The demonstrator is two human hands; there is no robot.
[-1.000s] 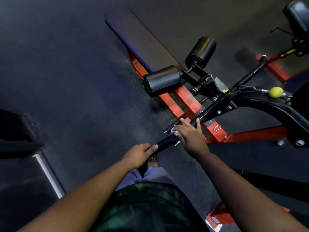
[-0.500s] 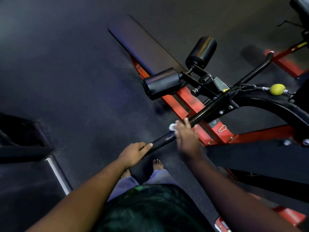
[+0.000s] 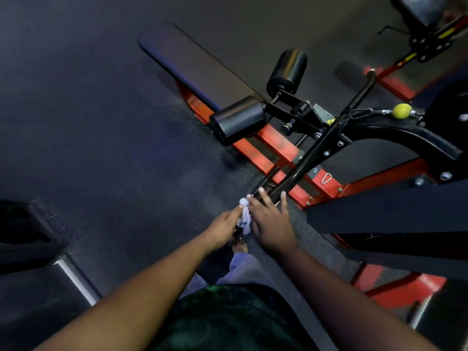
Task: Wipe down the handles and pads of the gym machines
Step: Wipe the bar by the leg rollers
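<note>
Right hand (image 3: 272, 224) pressing cloth (image 3: 245, 217) on handle (image 3: 291, 179), grip apart; left hand (image 3: 224, 228) clamping handle end, 7 o'clock. Risk: loose cloth slipping off.

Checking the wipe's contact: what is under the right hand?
Under the right hand lie a white cloth, showing at its thumb side, and the black handle bar running out past its fingers. How much cloth sits beneath the palm is covered.

No text, brand or number can be read; the yellow sticker (image 3: 330, 121) on the machine is illegible.
</note>
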